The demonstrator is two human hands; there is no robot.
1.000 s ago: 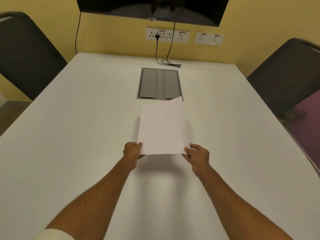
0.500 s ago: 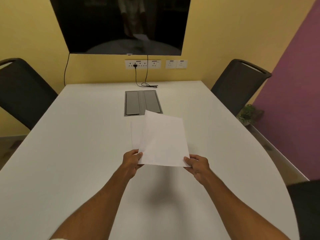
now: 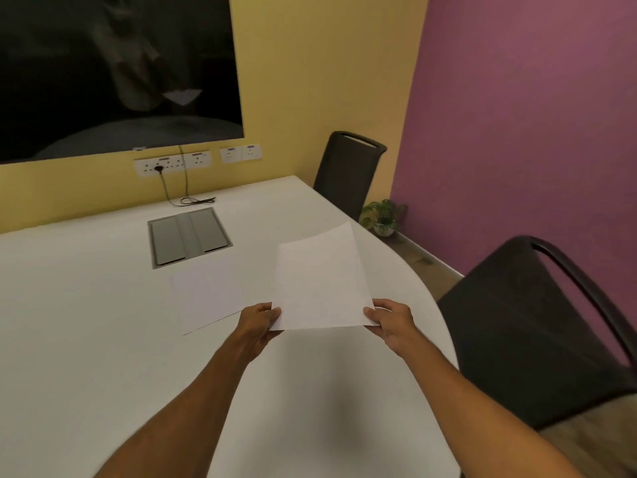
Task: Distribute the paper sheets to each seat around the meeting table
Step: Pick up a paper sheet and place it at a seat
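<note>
A white paper sheet (image 3: 322,281) is held just above the white meeting table (image 3: 86,339), tilted toward the right side. My left hand (image 3: 258,320) pinches its near left corner and my right hand (image 3: 387,317) pinches its near right corner. A second paper sheet (image 3: 206,298) lies flat on the table to the left, apart from my hands. A black chair (image 3: 537,326) stands at the table's right side, close to me. Another black chair (image 3: 348,170) stands farther back on the right.
A grey cable hatch (image 3: 188,236) is set in the table's middle. Wall sockets (image 3: 165,164) with a black cable and a dark screen (image 3: 103,74) are on the yellow wall. A small potted plant (image 3: 382,217) sits on the floor by the purple wall.
My view has turned to the right. My hands have carried one sheet rightward, off the other sheet, which stays flat on the table. The near right chair has come into view.
</note>
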